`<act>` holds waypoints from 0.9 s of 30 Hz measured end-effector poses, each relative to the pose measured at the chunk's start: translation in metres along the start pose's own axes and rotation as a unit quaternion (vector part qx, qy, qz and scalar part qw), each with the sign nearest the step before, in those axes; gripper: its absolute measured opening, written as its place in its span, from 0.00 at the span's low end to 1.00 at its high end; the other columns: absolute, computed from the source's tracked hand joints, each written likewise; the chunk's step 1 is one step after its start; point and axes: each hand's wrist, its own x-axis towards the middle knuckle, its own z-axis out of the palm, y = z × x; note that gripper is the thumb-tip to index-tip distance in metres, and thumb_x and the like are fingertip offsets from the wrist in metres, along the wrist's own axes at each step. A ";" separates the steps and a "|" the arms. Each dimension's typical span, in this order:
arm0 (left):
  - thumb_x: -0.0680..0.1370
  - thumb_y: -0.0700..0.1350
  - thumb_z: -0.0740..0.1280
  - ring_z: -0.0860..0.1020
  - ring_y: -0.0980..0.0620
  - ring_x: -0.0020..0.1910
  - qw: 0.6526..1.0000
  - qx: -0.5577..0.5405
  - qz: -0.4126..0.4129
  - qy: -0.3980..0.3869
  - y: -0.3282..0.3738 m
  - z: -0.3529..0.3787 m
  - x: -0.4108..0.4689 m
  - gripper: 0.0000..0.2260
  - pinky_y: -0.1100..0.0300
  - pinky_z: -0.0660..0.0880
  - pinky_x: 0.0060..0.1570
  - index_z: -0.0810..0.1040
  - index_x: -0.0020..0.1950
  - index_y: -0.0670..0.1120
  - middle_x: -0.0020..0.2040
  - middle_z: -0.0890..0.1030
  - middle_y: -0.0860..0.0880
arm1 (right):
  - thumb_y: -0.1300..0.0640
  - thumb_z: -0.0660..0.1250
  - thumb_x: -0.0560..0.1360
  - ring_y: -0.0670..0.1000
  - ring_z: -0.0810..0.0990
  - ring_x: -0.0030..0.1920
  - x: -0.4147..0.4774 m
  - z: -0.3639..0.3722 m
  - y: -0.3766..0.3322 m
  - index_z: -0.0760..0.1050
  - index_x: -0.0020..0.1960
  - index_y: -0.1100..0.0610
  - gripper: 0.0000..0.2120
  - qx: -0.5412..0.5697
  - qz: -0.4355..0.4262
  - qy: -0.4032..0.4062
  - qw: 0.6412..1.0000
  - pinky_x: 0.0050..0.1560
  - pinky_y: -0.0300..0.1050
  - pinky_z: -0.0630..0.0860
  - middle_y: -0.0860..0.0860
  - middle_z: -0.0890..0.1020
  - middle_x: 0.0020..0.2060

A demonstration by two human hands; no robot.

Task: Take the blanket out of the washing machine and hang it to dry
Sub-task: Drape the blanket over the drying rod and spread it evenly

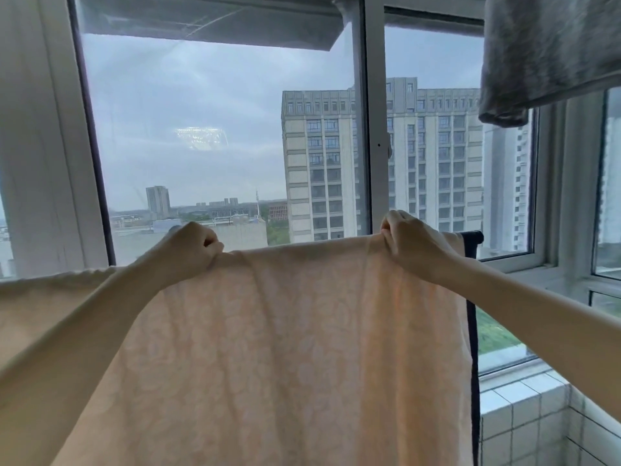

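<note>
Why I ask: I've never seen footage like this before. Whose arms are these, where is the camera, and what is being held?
There is no machine here, just one picture from a camera worn on a person's head, looking forward and down. So the two bare arms are that person's own. The left hand and the right hand each grip the top edge of a peach blanket with a faint floral pattern and a dark border down its right side, holding it spread before a window. Any rail under that edge is hidden. A grey cloth hangs at the upper right, above a white tiled ledge.
</note>
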 end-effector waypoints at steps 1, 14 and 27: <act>0.78 0.43 0.65 0.76 0.47 0.35 1.000 0.000 -0.010 0.001 0.000 0.002 0.001 0.14 0.58 0.68 0.35 0.77 0.32 0.42 0.33 0.79 0.45 | 0.56 0.54 0.82 0.51 0.77 0.39 -0.002 0.000 0.001 0.69 0.47 0.54 0.07 0.002 0.003 0.002 1.000 0.44 0.55 0.77 0.50 0.77 0.43; 0.79 0.50 0.63 0.79 0.53 0.45 0.983 -0.036 0.166 0.063 0.090 0.036 -0.021 0.06 0.56 0.76 0.45 0.80 0.51 0.54 0.48 0.82 0.54 | 0.61 0.53 0.80 0.41 0.77 0.30 -0.012 -0.008 0.027 0.72 0.50 0.47 0.12 0.097 -0.031 -0.009 0.995 0.25 0.31 0.68 0.39 0.78 0.38; 0.79 0.53 0.66 0.81 0.52 0.45 0.980 -0.047 0.166 0.098 0.208 0.112 0.001 0.10 0.52 0.77 0.47 0.83 0.51 0.49 0.46 0.82 0.55 | 0.57 0.62 0.80 0.45 0.79 0.44 -0.016 -0.022 0.127 0.77 0.56 0.57 0.08 0.086 -0.161 -0.001 0.983 0.50 0.44 0.79 0.49 0.82 0.48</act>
